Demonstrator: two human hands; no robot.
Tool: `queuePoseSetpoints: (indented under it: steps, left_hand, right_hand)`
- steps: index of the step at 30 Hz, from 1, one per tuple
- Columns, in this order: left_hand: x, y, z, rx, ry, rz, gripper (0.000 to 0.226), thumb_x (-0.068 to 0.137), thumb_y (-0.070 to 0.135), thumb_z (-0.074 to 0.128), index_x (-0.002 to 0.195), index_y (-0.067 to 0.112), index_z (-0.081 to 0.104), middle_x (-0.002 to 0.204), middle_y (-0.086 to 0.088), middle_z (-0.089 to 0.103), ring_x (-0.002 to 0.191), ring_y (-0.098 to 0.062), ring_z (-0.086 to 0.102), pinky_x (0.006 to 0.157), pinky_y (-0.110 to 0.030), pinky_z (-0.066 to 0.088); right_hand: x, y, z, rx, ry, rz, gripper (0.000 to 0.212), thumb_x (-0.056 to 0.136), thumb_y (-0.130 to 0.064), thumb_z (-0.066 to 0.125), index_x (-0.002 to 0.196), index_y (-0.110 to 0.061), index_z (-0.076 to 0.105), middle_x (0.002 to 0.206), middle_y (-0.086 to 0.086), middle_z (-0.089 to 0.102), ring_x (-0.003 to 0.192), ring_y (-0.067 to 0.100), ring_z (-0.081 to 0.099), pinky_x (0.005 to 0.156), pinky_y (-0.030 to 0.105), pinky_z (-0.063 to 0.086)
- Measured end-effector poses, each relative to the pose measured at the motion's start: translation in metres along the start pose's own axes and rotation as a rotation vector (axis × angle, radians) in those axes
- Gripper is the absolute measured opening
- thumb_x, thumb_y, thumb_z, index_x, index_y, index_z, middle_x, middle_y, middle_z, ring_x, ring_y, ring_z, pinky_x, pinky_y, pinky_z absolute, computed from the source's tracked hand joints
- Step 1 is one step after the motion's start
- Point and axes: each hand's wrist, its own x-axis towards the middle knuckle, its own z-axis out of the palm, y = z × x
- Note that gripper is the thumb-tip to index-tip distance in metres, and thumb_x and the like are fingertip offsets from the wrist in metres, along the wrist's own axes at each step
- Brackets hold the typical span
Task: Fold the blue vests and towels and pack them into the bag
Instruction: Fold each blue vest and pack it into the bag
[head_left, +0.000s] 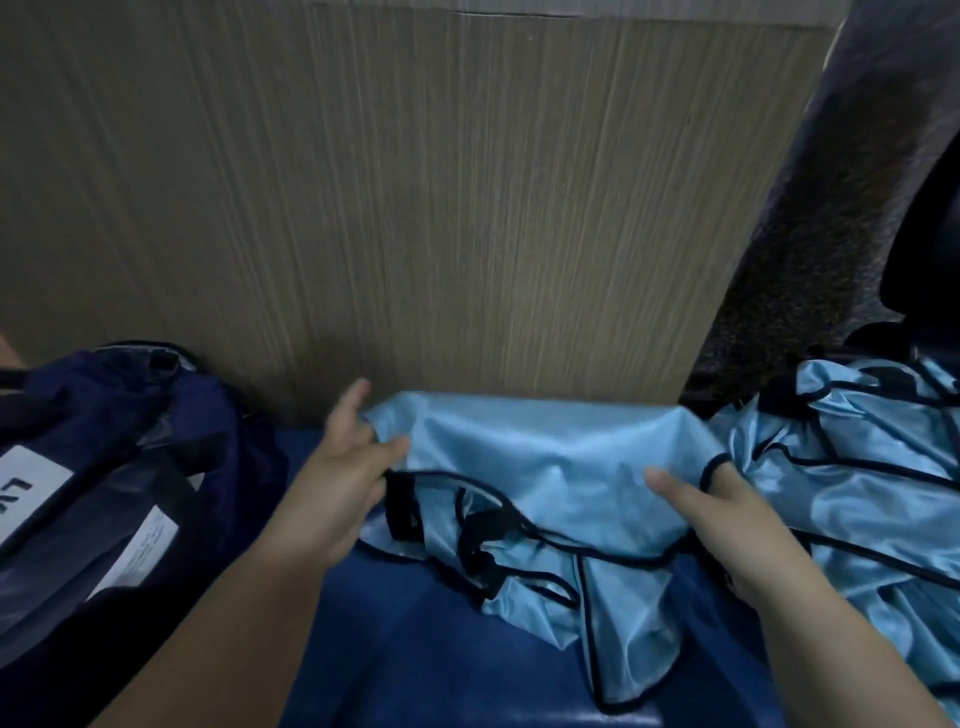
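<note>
A light blue vest (545, 467) with black trim lies crumpled on a dark blue surface (441, 649) in front of me. My left hand (343, 483) pinches the vest's left edge between thumb and curled fingers, with the index finger sticking up. My right hand (727, 519) grips the vest's right side, its fingers tucked under the cloth and through a black-edged opening, the thumb pointing left. A navy bag (119, 467) with white labels stands at the left, apart from the vest.
A heap of more light blue vests (857, 467) lies at the right. A wood-grain panel (389, 208) rises straight behind the vest. A dark speckled surface (831, 234) and a black object are at the far right.
</note>
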Motion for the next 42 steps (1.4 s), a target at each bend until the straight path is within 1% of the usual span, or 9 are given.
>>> queuePoseSetpoints:
  steps: [4,7,15,18,21,27,30,35,42]
  left_hand:
    - [-0.006,-0.015,0.006,0.206,-0.214,-0.229,0.071,0.097,0.024,0.056,0.152,0.041,0.015,0.149,0.002,0.035,0.135,-0.016,0.04,0.112,-0.036,0.033]
    - [-0.01,-0.019,0.02,0.106,-0.309,-0.2,0.074,0.089,0.036,0.06,0.149,0.046,0.017,0.148,0.008,0.043,0.133,-0.014,0.046,0.113,-0.038,0.035]
    - [-0.024,-0.032,0.054,-0.02,-0.566,-0.142,0.083,0.071,0.078,0.057,0.141,0.053,0.019,0.145,0.006,0.047,0.128,-0.01,0.053,0.101,-0.027,0.047]
    - [-0.023,-0.03,0.05,0.114,-0.437,-0.06,0.051,0.091,0.059,0.044,0.139,0.049,0.029,0.116,0.015,0.069,0.11,-0.006,0.064,0.089,-0.021,0.052]
    - [-0.01,-0.037,0.038,0.34,-0.102,0.079,0.033,0.095,0.024,0.059,0.127,0.031,0.053,0.09,0.008,0.072,0.085,-0.004,0.067,0.073,-0.01,0.049]
    - [0.012,-0.067,0.007,0.752,-0.057,-0.123,0.075,0.083,0.039,0.074,0.145,0.033,0.033,0.139,0.01,0.043,0.127,-0.011,0.043,0.103,-0.025,0.039]
    - [0.011,-0.07,0.013,0.714,-0.104,-0.181,0.063,0.087,0.033,0.071,0.14,0.029,0.037,0.114,0.012,0.053,0.096,-0.003,0.053,0.073,-0.008,0.042]
    - [0.015,-0.072,0.017,0.751,-0.038,-0.171,0.011,0.089,0.031,0.068,0.093,0.023,0.063,0.08,0.005,0.061,0.069,-0.007,0.057,0.062,-0.022,0.045]
    - [0.006,-0.039,0.021,0.51,0.088,-0.045,0.023,0.083,0.019,0.073,0.073,0.014,0.053,0.053,0.01,0.049,0.046,-0.003,0.045,0.045,-0.018,0.037]
  right_hand:
    - [-0.003,-0.003,0.006,-0.64,-0.005,0.068,0.051,0.086,-0.048,0.067,0.059,-0.012,0.044,0.053,-0.004,0.051,0.056,0.017,0.052,0.056,0.033,0.037]
    - [-0.018,-0.007,0.026,-0.914,0.107,-0.109,0.043,0.082,-0.062,0.062,0.075,-0.022,0.047,0.074,-0.008,0.053,0.075,0.015,0.054,0.065,0.034,0.044]
    - [-0.035,0.028,0.087,-0.266,-0.322,-0.297,0.05,0.062,-0.054,0.077,0.104,-0.034,0.059,0.096,-0.015,0.07,0.09,-0.001,0.064,0.081,0.021,0.05]
    - [-0.023,0.028,0.083,-0.238,-0.16,-0.301,0.024,0.087,-0.027,0.071,0.071,-0.02,0.055,0.059,-0.012,0.051,0.057,0.002,0.045,0.061,0.022,0.041]
    - [-0.014,0.02,0.068,0.004,-0.179,-0.193,0.031,0.085,-0.041,0.067,0.074,-0.013,0.057,0.067,0.0,0.052,0.067,0.015,0.048,0.071,0.033,0.044]
    - [-0.009,0.002,0.047,0.545,-0.233,-0.022,0.02,0.095,-0.027,0.048,0.079,-0.015,0.053,0.085,0.015,0.058,0.079,0.026,0.055,0.086,0.044,0.048]
    - [-0.002,0.0,0.038,0.593,-0.128,-0.005,0.024,0.102,-0.024,0.04,0.084,-0.013,0.053,0.085,0.014,0.062,0.08,0.027,0.059,0.081,0.045,0.05]
    - [0.009,0.0,0.013,0.501,0.228,0.006,0.026,0.101,-0.021,0.046,0.078,-0.023,0.057,0.073,0.002,0.06,0.058,0.012,0.059,0.048,0.018,0.05]
    - [0.001,0.005,0.011,-0.092,0.544,-0.365,0.012,0.092,-0.024,0.063,0.095,-0.028,0.052,0.089,0.0,0.058,0.078,0.018,0.054,0.072,0.031,0.042]
